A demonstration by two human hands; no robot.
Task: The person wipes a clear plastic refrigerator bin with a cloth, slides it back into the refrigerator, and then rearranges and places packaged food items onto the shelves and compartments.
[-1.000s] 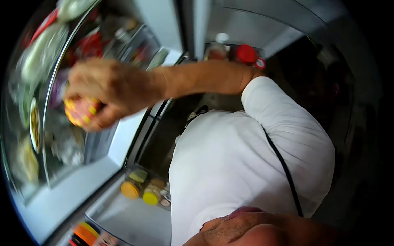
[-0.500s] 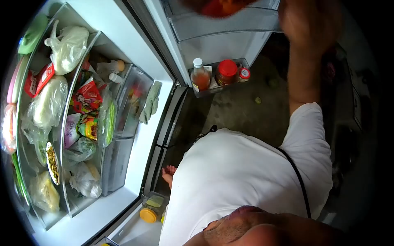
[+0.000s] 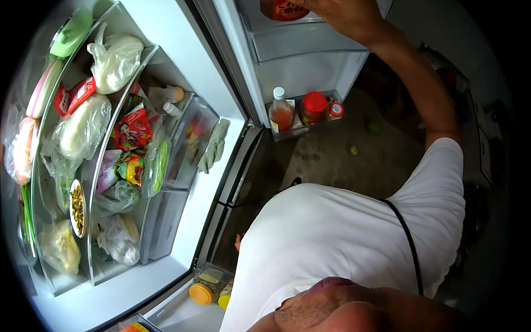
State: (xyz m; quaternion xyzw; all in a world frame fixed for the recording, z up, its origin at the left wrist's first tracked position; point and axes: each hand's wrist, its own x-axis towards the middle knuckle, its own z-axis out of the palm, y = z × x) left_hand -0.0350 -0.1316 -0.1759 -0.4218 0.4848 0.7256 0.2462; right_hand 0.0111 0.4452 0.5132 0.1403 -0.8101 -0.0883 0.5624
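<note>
My right hand is closed round a dark red jar with a printed label. Hand and jar are at the top edge, partly cut off, beside an upper shelf of the open fridge door. Only a sliver of my left hand shows past the left side of my white shirt, low down; most of its fingers are hidden, and nothing can be made out in it.
At left, the open fridge holds bagged vegetables, a dish of chopped food and red packets. A grey-green cloth hangs on a drawer. The lower door rack holds a bottle and a red-lidded jar. Jars stand at lower left.
My right hand has moved from the fridge shelves at left to the open door at top, carrying the jar. My left hand, more visible half a second ago, is now mostly behind my shirt.
</note>
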